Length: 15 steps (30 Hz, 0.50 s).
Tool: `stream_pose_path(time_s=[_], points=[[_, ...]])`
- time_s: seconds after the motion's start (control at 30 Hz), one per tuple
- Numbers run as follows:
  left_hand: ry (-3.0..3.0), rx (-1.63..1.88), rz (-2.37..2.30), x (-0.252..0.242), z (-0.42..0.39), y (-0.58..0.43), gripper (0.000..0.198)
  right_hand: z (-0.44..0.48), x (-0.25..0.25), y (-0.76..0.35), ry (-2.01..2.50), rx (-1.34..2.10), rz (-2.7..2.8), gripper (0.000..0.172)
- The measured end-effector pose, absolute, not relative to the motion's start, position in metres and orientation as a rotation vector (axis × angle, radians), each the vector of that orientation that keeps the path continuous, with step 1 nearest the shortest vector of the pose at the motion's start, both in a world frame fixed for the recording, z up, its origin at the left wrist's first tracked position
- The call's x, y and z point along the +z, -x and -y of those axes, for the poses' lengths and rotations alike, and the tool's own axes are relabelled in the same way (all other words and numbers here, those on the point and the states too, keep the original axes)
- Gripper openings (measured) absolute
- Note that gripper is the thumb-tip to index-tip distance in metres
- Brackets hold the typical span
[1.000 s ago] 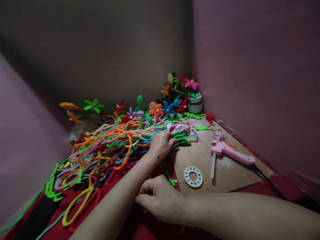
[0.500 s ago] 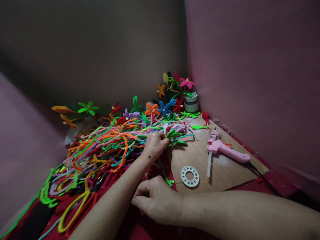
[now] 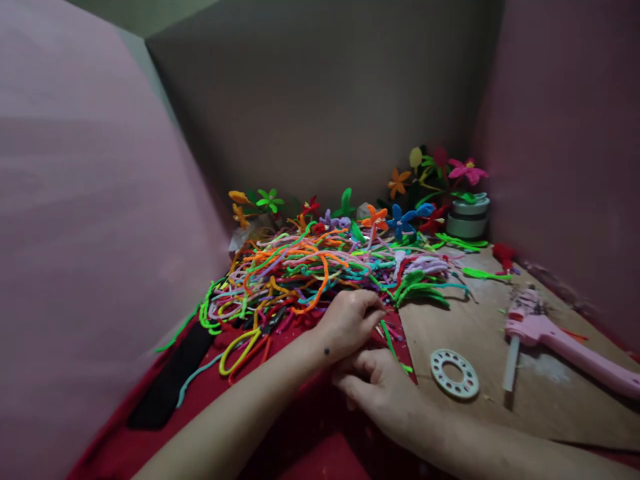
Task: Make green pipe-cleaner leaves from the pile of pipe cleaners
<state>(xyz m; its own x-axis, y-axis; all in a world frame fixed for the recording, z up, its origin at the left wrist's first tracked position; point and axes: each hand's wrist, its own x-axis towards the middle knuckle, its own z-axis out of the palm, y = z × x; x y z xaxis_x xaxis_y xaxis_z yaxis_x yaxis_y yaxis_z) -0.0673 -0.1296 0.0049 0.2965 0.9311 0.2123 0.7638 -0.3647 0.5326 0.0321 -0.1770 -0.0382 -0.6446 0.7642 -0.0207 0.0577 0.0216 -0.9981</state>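
Observation:
My left hand [image 3: 350, 323] is in front of the heap of pipe cleaners [image 3: 295, 267], fingers curled together; whatever they grip, if anything, does not show. Just below it, my right hand [image 3: 383, 387] is closed with thumb and index finger pinched, close to the left wrist. What lies in that pinch is hidden too. A bunch of green pipe-cleaner leaves [image 3: 420, 290] lies beyond my left fingertips, apart from them. One green pipe-cleaner strand [image 3: 393, 347] runs down past the left fingers onto the red cloth.
A wooden board [image 3: 480, 427] at right holds a pink glue gun [image 3: 560, 340] with a glue stick and a pale ring with holes [image 3: 454, 375]. Pipe-cleaner flowers [image 3: 400, 220] and a round pot [image 3: 467, 217] stand behind. Yellow-handled scissors [image 3: 240, 353] and a black phone-like slab [image 3: 173, 383] lie left.
My left hand has drawn back from the green leaves toward me, nearer my right hand. The view has turned left, so the objects appear shifted right.

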Motion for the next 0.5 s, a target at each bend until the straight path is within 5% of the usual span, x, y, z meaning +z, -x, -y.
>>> stream_pose_path(time_s=[0.13, 0.33, 0.5], points=[[-2.297, 0.782, -1.626, 0.015, 0.149, 0.104, 0.014, 0.179, -0.036, -0.031, 0.863, 1.688, 1.758, 0.016], [-2.029, 1.397, -2.172, 0.041, 0.145, 0.184, 0.017, 0.18, -0.043, -0.029, 0.926, 1.709, 1.758, 0.017], [-2.238, 1.457, -2.248, 0.041, 0.14, 0.212, 0.016, 0.181, -0.044, -0.028, 0.928, 1.74, 1.756, 0.016]])
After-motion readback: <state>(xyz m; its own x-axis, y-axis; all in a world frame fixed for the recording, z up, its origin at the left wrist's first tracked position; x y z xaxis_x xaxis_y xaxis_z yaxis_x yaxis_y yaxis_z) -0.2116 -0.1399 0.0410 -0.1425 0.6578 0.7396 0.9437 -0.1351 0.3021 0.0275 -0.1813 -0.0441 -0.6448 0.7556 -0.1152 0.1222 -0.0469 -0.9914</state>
